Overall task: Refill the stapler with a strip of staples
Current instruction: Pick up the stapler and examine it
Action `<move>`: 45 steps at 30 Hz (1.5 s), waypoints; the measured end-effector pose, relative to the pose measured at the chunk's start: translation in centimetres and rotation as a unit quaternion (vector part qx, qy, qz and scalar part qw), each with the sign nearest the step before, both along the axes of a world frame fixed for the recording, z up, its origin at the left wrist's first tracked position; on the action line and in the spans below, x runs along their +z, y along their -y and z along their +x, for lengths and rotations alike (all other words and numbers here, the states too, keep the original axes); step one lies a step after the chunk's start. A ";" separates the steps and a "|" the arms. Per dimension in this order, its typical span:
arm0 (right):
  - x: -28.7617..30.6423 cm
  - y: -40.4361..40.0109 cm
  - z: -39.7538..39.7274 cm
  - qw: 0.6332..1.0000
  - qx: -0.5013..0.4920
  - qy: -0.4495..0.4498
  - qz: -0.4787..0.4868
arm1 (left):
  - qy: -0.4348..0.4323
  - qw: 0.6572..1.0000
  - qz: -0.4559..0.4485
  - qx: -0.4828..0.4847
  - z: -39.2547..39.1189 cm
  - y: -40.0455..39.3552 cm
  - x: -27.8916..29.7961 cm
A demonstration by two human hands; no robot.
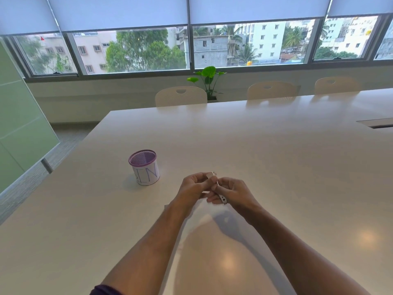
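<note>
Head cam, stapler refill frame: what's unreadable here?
- Small white stapler: mostly covered by the left hand and right hand; open or shut, can't tell.
- Staple strip: too small, hidden by fingers; can't confirm it.
- Purple mesh cup: contents not visible past the rim; the paper label's lettering is partly turned away.
- Both elbows: cut off by the bottom edge.

Single head view, looking forward-down across table (276, 145) toward windows (148, 50).
</note>
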State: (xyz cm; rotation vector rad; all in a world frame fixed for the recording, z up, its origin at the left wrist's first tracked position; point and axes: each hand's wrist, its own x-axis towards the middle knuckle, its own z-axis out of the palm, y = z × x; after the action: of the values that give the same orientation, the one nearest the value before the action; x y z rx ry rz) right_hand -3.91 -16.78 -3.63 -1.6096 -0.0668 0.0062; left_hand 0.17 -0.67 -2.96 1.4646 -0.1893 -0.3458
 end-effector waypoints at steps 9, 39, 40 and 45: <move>-0.9 0.9 1.0 0.969 0.083 -0.085 0.217 | 0.025 0.997 -0.006 0.076 -0.1 0.7 0.7; -0.3 -0.7 1.3 0.981 -0.087 0.145 -0.089 | 0.007 0.999 -0.043 0.007 -0.8 -1.6 0.1; -0.2 -0.7 1.3 0.981 -0.085 0.149 -0.092 | 0.022 1.000 -0.021 0.004 -0.9 -1.7 0.0; 0.5 -0.3 1.3 0.981 -0.074 0.139 -0.114 | 0.031 0.998 -0.025 0.040 -1.7 -1.3 -0.5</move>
State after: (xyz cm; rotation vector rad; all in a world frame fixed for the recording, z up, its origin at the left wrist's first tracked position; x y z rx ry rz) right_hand -2.59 -16.48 -3.09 -1.8330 -0.1676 -0.3365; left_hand -1.53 0.65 -3.42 1.4308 -0.1878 -0.2303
